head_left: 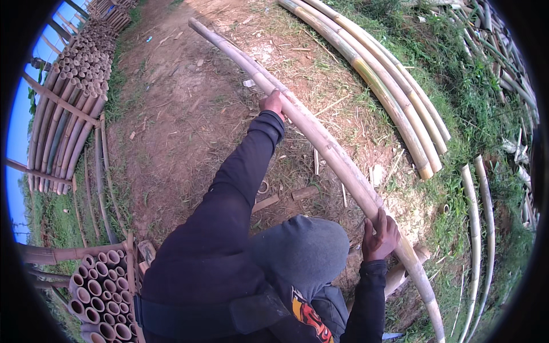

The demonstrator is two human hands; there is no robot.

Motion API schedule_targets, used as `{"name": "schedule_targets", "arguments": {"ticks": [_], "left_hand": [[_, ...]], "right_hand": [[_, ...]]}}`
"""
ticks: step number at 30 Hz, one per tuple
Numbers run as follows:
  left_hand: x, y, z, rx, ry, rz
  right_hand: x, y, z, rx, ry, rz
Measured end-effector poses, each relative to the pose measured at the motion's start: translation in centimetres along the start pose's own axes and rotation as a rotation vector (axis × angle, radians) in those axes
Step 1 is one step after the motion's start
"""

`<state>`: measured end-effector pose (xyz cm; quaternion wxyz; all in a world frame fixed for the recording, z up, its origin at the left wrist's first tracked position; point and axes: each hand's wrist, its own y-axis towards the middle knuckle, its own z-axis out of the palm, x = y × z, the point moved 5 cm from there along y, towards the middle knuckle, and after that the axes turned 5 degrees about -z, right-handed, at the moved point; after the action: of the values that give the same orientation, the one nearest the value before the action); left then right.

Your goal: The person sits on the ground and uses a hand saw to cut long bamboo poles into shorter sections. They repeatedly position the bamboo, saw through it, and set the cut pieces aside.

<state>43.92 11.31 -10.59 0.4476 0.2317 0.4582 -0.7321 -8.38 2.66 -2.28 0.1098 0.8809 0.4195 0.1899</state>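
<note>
I hold one long, pale, dry bamboo pole (331, 154) that runs from the upper middle down to the lower right, raised above the dirt. My left hand (273, 103), arm stretched out in a dark sleeve, grips it far up its length. My right hand (378, 231) is wrapped around it lower down, close to my body. A short, thicker bamboo piece (400, 274) lies just under the pole near my right hand.
Several long bamboo poles (389, 97) lie side by side on the ground at the upper right. Thin poles (477, 228) rest in the grass at the right. A rack of stacked poles (68, 103) stands at the left, and cut bamboo ends (100, 291) pile up at the lower left.
</note>
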Motion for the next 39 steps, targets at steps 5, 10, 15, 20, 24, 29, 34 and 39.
{"name": "schedule_targets", "arguments": {"ticks": [5,10,15,20,24,29,34,39], "left_hand": [[-1.7,2.1,1.1,0.056,-0.018,-0.062],[-1.5,2.8,1.3,0.062,-0.023,0.036],[-2.4,3.9,1.1,0.052,0.008,0.045],[-3.7,6.1,0.8,0.034,0.037,0.011],[-3.7,8.6,0.1,0.02,0.059,-0.016],[-4.1,11.7,-0.6,0.101,0.058,-0.003],[-3.9,9.9,-0.8,-0.013,0.355,0.02],[-2.4,-3.8,2.9,0.385,1.089,0.883]], "right_hand": [[0.5,2.1,1.6,-0.037,-0.012,0.01],[-0.1,2.9,1.5,-0.084,-0.02,-0.021],[0.7,3.6,2.1,-0.043,0.001,-0.012],[2.0,5.0,3.5,-0.046,0.003,-0.009],[2.7,6.1,4.1,-0.05,-0.004,0.002],[3.3,6.8,4.2,-0.082,0.027,-0.004],[2.4,6.9,5.0,-0.028,0.048,0.061],[1.5,6.7,6.0,-0.055,0.061,0.039]]}}
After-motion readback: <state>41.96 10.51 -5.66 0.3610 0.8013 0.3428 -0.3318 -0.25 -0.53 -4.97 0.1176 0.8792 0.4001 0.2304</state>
